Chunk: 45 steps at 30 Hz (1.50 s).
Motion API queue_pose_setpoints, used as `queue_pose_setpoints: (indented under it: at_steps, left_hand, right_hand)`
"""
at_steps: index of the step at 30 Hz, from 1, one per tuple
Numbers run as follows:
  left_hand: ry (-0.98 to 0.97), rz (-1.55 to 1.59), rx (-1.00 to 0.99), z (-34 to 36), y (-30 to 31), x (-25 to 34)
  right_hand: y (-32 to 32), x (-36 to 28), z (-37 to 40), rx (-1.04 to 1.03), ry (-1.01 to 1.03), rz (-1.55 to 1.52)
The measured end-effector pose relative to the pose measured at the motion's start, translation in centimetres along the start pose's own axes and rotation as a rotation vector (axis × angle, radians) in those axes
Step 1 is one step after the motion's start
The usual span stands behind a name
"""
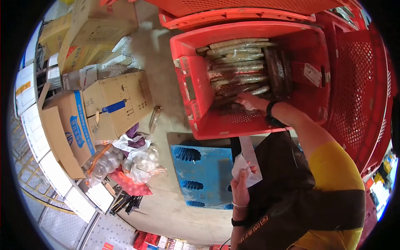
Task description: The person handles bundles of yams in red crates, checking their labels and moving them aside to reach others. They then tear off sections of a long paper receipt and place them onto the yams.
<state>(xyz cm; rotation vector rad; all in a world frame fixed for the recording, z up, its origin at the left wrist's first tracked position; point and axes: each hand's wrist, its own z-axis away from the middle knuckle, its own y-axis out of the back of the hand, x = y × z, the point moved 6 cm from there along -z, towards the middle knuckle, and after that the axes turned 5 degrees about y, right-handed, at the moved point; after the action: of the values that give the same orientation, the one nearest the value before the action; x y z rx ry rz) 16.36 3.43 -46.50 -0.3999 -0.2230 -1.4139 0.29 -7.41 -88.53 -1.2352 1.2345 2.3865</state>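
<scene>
While left hand (pixel 241 185) pinches paper (pixel 248 164), right hand (pixel 251 101) on packets (pixel 237 58) near red crate wall (pixel 233 125), grip unclear

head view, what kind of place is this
Probably a warehouse or stockroom: red crates of wrapped packs, cardboard cartons piled alongside, and a paper slip in the left hand.

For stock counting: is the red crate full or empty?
Partly full: wrapped packets fill the red crate's far part; mesh floor by the right hand bare.
</scene>
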Motion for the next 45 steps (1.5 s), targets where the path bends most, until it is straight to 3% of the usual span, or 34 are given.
queue_pose_setpoints:
  at_steps: [1,3,4,6,7,8,10,12,14,17,19,23,25,26,28,30,31,32,33,35,42,44,45]
  left_hand:
    - [-0.006,0.007,0.006,-0.3,-0.2,0.2]
    - [-0.006,0.006,-0.002,-0.6,-0.7,0.2]
    - [0.011,0.017,-0.006,-0.4,-0.8,-0.1]
    - [0.029,0.03,-0.012,-0.2,-0.6,-0.1]
    - [0.025,0.03,-0.013,-0.2,-0.6,0.0]
    - [0.019,0.033,-0.014,-0.3,-0.8,0.2]
    - [0.004,0.031,-0.013,-0.7,-1.1,0.6]
    - [-0.002,0.021,-0.006,-0.6,-0.7,0.9]
    - [0.044,0.07,-0.055,-0.8,-0.9,0.3]
    - [0.086,0.028,-0.057,-1.6,-1.1,-0.3]
    - [0.091,0.009,-0.053,-2.7,-1.1,-1.2]
    - [0.091,-0.034,-0.026,-2.8,-1.4,-2.1]
    - [0.114,-0.047,0.005,-2.5,-0.7,-2.0]
    - [0.11,-0.049,0.024,-2.6,-0.5,-1.8]
    - [0.098,0.001,0.024,-2.9,-0.6,-1.7]
    - [0.087,0.045,0.026,-2.7,-0.9,-1.8]
    - [0.106,0.04,0.013,-2.6,-1.2,-2.0]
    - [0.122,0.033,0.0,-2.8,-1.5,-2.0]
    - [0.121,0.03,0.001,-2.7,-1.5,-2.0]
    - [0.12,0.018,-0.051,-2.4,-1.5,-2.1]
    - [0.136,0.016,0.01,-2.6,-0.7,-1.9]
    - [0.111,-0.021,-0.023,-2.7,-0.4,-1.9]
    - [0.114,-0.021,-0.023,-2.6,0.0,-2.0]
  right_hand:
    - [-2.0,0.6,-0.6,-0.035,-0.024,-0.072]
    - [3.2,-5.7,-1.3,0.133,-0.034,0.08]
    - [2.9,-5.2,-1.6,0.14,-0.043,0.081]
    - [-0.5,-2.7,-2.2,-0.084,-0.27,-0.121]
    - [0.1,-2.2,-1.8,-0.084,-0.27,-0.114]
    - [1.1,-2.1,-0.9,-0.091,-0.209,-0.398]
    - [4.5,-2.5,0.1,-0.092,-0.143,-0.682]
    - [9.1,-3.1,1.4,-0.112,-0.022,-0.387]
    - [12.2,0.1,2.3,0.006,-0.033,-0.867]
    - [20.0,1.9,1.0,0.007,0.046,-0.631]
    - [20.8,4.2,-1.4,-0.166,-0.228,-0.842]
    - [18.3,4.7,-5.6,0.003,-0.257,-0.705]
    - [18.8,3.3,-6.6,0.173,-0.295,0.141]
    - [18.5,1.6,-5.7,0.169,-0.295,0.145]
    - [17.6,-2.9,-2.0,0.216,-0.248,-0.344]
    - [9.2,-2.1,0.5,-0.321,-0.019,-0.07]
    - [0.0,2.6,1.0,-0.386,0.123,-0.034]
    - [-3.4,2.7,1.4,-0.441,0.267,-0.006]
    - [-5.6,5.2,3.3,-0.451,0.082,-0.208]
    - [2.3,0.3,7.3,-0.351,-0.295,-0.635]
    - [2.2,1.5,7.1,-0.218,-0.271,-0.583]
    - [4.9,2.2,6.8,-0.031,-0.312,-0.299]
    - [8.8,2.3,7.6,0.172,-0.407,-0.315]
